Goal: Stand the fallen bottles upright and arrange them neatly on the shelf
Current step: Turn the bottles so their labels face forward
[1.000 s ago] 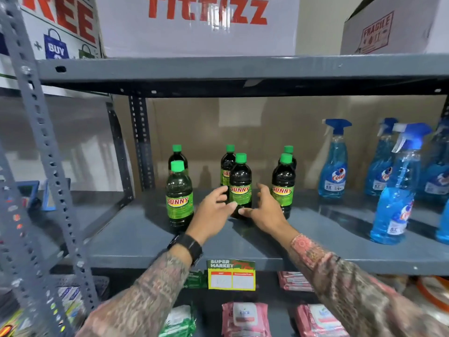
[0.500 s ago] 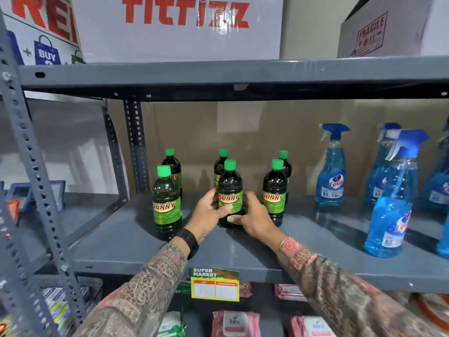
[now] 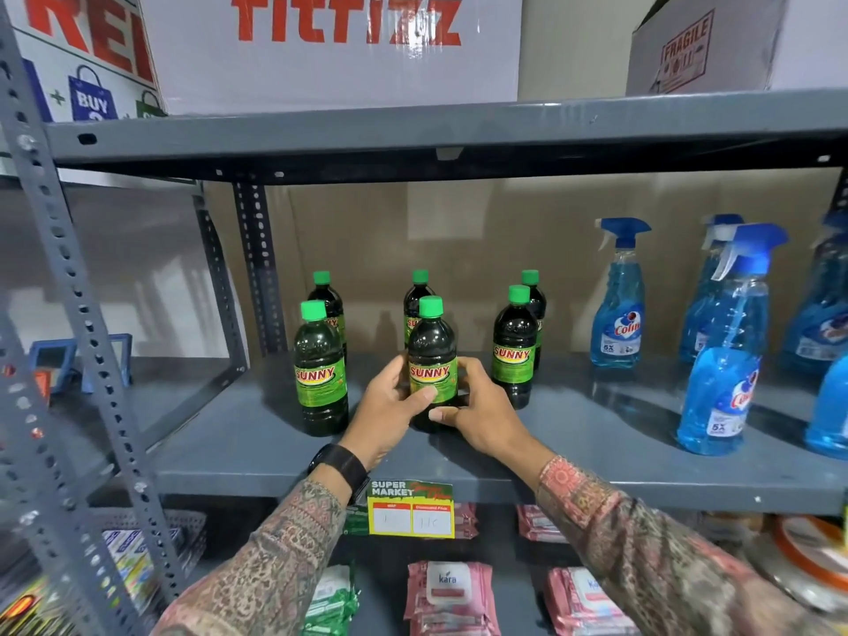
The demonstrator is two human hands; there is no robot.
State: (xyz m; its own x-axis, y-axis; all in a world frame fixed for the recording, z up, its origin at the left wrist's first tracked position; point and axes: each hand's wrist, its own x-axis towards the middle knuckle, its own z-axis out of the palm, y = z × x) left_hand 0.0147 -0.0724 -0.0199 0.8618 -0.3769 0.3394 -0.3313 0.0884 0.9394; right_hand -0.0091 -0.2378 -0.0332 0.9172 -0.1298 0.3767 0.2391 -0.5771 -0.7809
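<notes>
Grey metal shelf (image 3: pixel 257 433): left hand (image 3: pixel 390 408) and right hand (image 3: pixel 482 413) grip clamped round upright middle bottle (image 3: pixel 431 355).

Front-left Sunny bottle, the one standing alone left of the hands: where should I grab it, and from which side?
Grip the front-left Sunny bottle around its labelled middle, where the body is straight and widest, rather than the narrow neck under the green cap. Come from the front, with fingers wrapping both sides. It stands upright near the shelf edge with open space in front, while another bottle stands close behind.
</notes>
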